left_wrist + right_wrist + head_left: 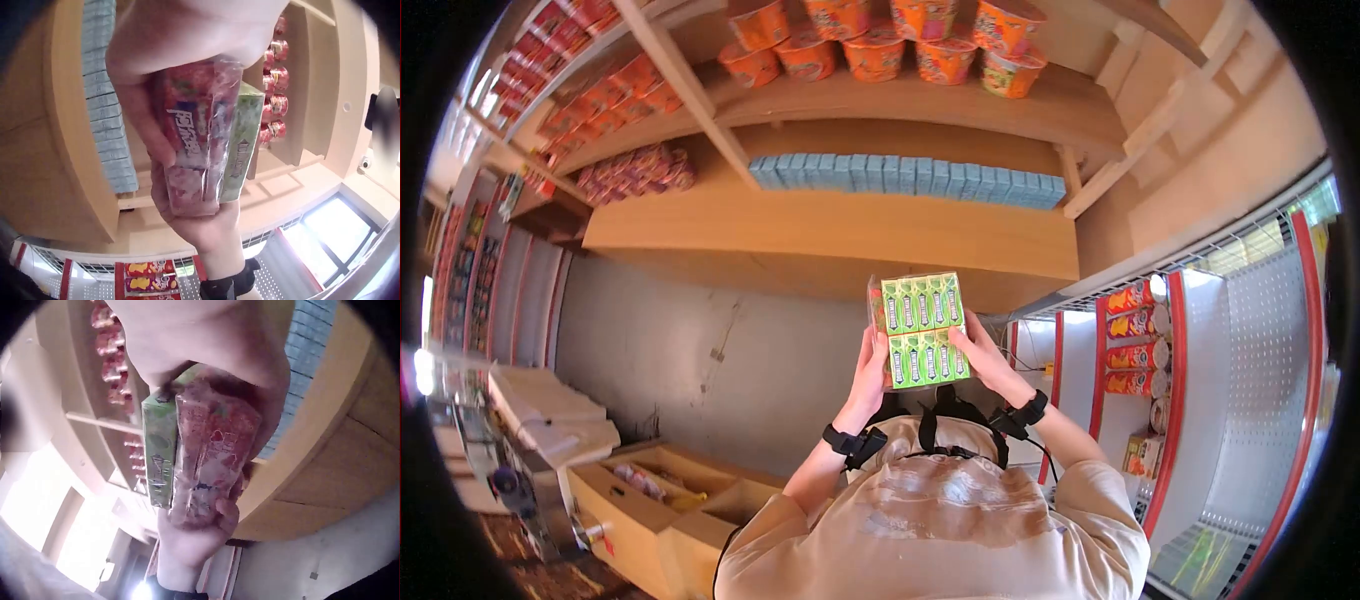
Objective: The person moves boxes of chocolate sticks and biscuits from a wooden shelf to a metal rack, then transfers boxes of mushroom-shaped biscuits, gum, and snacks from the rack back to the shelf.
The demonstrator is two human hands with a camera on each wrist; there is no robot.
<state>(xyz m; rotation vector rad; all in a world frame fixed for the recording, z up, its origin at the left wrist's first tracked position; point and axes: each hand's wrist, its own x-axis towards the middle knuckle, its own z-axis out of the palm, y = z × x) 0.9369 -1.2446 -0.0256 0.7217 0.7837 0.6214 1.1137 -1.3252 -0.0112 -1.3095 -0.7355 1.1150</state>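
Both hands hold a stack of packs in front of the chest. On top is a green pack of small boxes (pixel 922 332), set in two rows and resembling chewing gum. Beneath it, a red pack in clear plastic wrap (pixel 194 137) shows at the left edge in the head view. My left hand (pixel 868 372) grips the left side, its fingers curled beneath. The right hand (pixel 988 362) grips the opposite side, with the thumb on the green pack's top. In the right wrist view, the red pack (pixel 215 450) lies against the green one (pixel 158 450).
Ahead stands a wooden shelf (pixel 830 222) with a row of blue boxes (pixel 910 176) and orange noodle cups (pixel 875 55) above. Snack cans (pixel 1135 355) fill a metal rack on the right. An open cardboard box (pixel 670 500) sits at the lower left.
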